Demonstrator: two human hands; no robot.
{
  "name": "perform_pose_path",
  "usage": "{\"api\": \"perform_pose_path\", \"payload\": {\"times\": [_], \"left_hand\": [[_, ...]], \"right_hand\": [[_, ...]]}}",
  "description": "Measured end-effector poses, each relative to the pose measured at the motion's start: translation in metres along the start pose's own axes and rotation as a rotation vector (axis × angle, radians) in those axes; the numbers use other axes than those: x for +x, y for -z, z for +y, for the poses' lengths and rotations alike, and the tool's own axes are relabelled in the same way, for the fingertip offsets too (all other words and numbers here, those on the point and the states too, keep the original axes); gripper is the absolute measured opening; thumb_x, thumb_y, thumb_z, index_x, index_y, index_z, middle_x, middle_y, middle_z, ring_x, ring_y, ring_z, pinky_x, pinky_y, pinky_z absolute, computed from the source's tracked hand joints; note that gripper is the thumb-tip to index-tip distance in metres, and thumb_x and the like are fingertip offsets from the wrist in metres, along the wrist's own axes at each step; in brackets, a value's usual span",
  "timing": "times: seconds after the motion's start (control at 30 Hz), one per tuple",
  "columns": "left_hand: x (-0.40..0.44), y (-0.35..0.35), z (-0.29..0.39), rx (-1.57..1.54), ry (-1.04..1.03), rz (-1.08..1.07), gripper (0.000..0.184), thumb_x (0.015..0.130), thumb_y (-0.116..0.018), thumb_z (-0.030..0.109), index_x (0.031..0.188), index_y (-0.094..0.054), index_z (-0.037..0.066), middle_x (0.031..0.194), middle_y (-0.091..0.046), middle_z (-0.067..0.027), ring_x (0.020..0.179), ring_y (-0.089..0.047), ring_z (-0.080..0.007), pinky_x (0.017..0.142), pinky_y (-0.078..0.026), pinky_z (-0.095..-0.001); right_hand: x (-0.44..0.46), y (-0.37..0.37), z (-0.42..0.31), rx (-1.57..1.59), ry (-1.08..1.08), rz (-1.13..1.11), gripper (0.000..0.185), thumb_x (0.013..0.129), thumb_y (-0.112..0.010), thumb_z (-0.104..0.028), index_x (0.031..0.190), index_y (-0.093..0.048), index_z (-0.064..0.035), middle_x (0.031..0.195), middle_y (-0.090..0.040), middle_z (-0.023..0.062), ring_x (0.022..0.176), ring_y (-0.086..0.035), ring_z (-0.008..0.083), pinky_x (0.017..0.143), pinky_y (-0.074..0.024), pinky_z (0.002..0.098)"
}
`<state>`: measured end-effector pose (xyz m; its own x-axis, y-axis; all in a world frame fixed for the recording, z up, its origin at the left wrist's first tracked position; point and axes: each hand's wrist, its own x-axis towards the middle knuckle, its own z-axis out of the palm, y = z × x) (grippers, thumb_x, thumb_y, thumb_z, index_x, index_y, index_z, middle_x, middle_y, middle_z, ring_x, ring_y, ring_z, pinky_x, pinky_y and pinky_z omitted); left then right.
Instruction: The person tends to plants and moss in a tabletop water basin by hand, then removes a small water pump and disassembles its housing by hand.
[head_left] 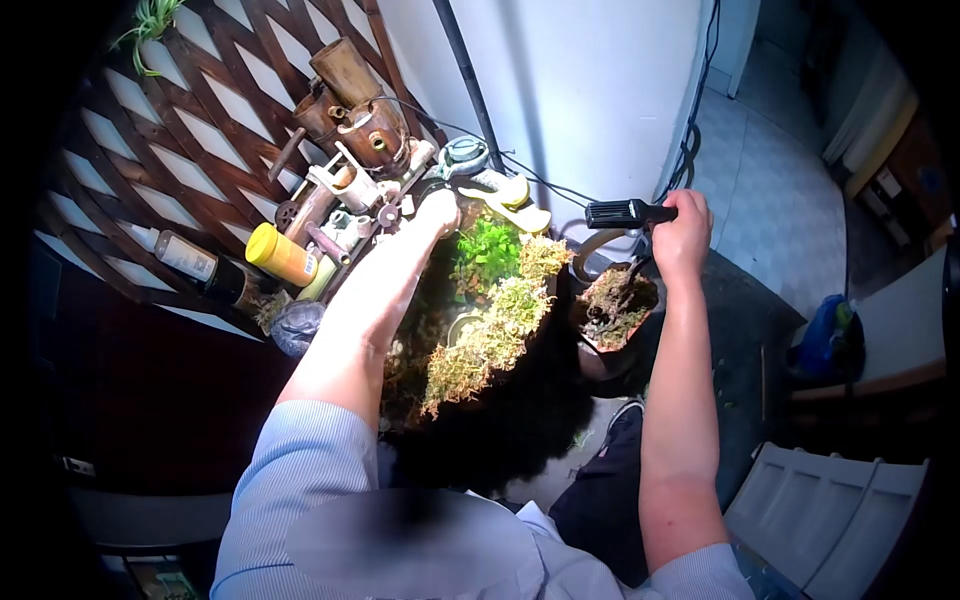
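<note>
My right hand (683,235) is closed around the handle of a black flashlight (617,214), whose ribbed head points left. My left hand (438,213) reaches to the far edge of a planted water tub, washed out by bright light. Its fingers look curled, but what they hold, if anything, is hidden. Green plants (487,250) grow just right of that hand. Yellowish moss (490,340) lines the tub's near right rim. Yellow-white curved pieces (515,200) lie at the back rim.
A mossy pot (615,305) stands right of the tub. At left are a yellow canister (281,254), a pump bottle (185,255) and pipe fittings (350,187). Wooden pots (372,135) lean by the lattice (235,100). A cable (548,182) runs along the wall. Grey plastic panels (825,520) lie lower right.
</note>
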<state>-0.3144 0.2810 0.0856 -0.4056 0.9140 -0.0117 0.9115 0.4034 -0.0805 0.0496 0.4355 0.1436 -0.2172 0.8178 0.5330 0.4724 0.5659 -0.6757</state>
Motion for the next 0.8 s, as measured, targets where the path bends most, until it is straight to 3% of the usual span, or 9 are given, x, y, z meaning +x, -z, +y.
{"api": "perform_pose_path", "payload": {"times": [0.13,0.2,0.27,0.43,0.47,0.53,0.57,0.7,0.8], "left_hand": [[-0.012,0.009,0.013,-0.119,0.079,0.045,0.023,0.079,-0.055,0.022,0.083,-0.065,0.001,0.081,-0.064,-0.0220,0.080,-0.063,-0.0360,0.072,-0.050,-0.0416],[-0.018,0.023,0.019,-0.117,0.084,-0.057,0.024,0.078,-0.058,0.023,0.089,-0.065,0.003,0.086,-0.064,-0.0222,0.082,-0.063,-0.0367,0.073,-0.050,-0.0417],[-0.031,0.029,0.026,-0.234,0.125,0.103,0.021,0.076,-0.059,0.020,0.087,-0.063,0.003,0.088,-0.063,-0.0217,0.085,-0.061,-0.0375,0.075,-0.049,-0.0408],[-0.071,0.070,0.041,-0.361,0.208,0.104,0.017,0.074,-0.060,0.018,0.082,-0.060,0.003,0.084,-0.064,-0.0174,0.080,-0.062,-0.0326,0.073,-0.049,-0.0387],[-0.071,0.071,0.036,-0.373,0.143,0.170,0.015,0.075,-0.062,0.016,0.080,-0.060,0.003,0.076,-0.063,-0.0146,0.070,-0.062,-0.0256,0.066,-0.049,-0.0348],[-0.074,0.071,0.030,-0.666,0.264,0.164,0.007,0.080,-0.060,0.009,0.082,-0.061,0.002,0.071,-0.062,-0.0087,0.065,-0.061,-0.0164,0.060,-0.049,-0.0288],[-0.091,0.093,0.039,-1.231,0.215,0.032,0.004,0.084,-0.059,0.003,0.086,-0.062,0.002,0.072,-0.062,-0.0044,0.066,-0.059,-0.0111,0.059,-0.047,-0.0237],[-0.116,0.138,0.078,-1.551,0.226,0.002,0.010,0.087,-0.062,0.007,0.094,-0.061,-0.001,0.082,-0.063,-0.0078,0.071,-0.062,-0.0146,0.067,-0.055,-0.0275],[-0.126,0.157,0.110,-1.647,0.204,-0.039,0.011,0.086,-0.064,0.006,0.093,-0.061,-0.001,0.080,-0.062,-0.0068,0.071,-0.061,-0.0137,0.067,-0.052,-0.0265]], "right_hand": [[0.000,0.001,0.006,0.008,-0.006,0.013,0.020,0.065,-0.058,0.004,0.082,-0.056,-0.0051,0.097,-0.057,0.0085,0.096,-0.049,0.0343,0.083,-0.0414,0.0415],[0.004,0.000,0.006,0.019,-0.001,0.023,0.020,0.064,-0.059,0.004,0.082,-0.057,-0.0052,0.097,-0.057,0.0086,0.096,-0.049,0.0343,0.083,-0.0414,0.0417],[0.002,0.001,0.006,-0.003,-0.001,0.019,0.019,0.065,-0.060,0.004,0.081,-0.057,-0.0053,0.097,-0.057,0.0089,0.094,-0.050,0.0347,0.083,-0.0416,0.0419],[0.002,0.001,0.007,0.019,-0.011,0.027,0.017,0.066,-0.058,0.003,0.080,-0.056,-0.0058,0.096,-0.057,0.0091,0.094,-0.050,0.0345,0.084,-0.0415,0.0415],[-0.003,0.005,0.008,0.010,-0.019,0.032,0.017,0.066,-0.058,0.003,0.080,-0.056,-0.0058,0.096,-0.057,0.0091,0.094,-0.050,0.0345,0.084,-0.0415,0.0415],[0.000,0.004,0.006,-0.019,0.012,0.018,0.017,0.066,-0.057,0.003,0.081,-0.056,-0.0057,0.096,-0.057,0.0092,0.094,-0.050,0.0347,0.084,-0.0413,0.0412],[0.000,0.006,0.004,-0.014,0.000,-0.009,0.019,0.065,-0.055,0.003,0.081,-0.055,-0.0053,0.097,-0.057,0.0094,0.095,-0.049,0.0348,0.084,-0.0411,0.0411],[-0.001,0.008,0.001,-0.001,-0.003,-0.007,0.020,0.064,-0.055,0.004,0.082,-0.055,-0.0054,0.097,-0.057,0.0093,0.096,-0.049,0.0348,0.085,-0.0410,0.0414],[-0.002,0.004,0.004,-0.005,0.013,0.002,0.021,0.064,-0.055,0.004,0.082,-0.055,-0.0055,0.097,-0.057,0.0092,0.096,-0.049,0.0347,0.085,-0.0410,0.0418]]}}
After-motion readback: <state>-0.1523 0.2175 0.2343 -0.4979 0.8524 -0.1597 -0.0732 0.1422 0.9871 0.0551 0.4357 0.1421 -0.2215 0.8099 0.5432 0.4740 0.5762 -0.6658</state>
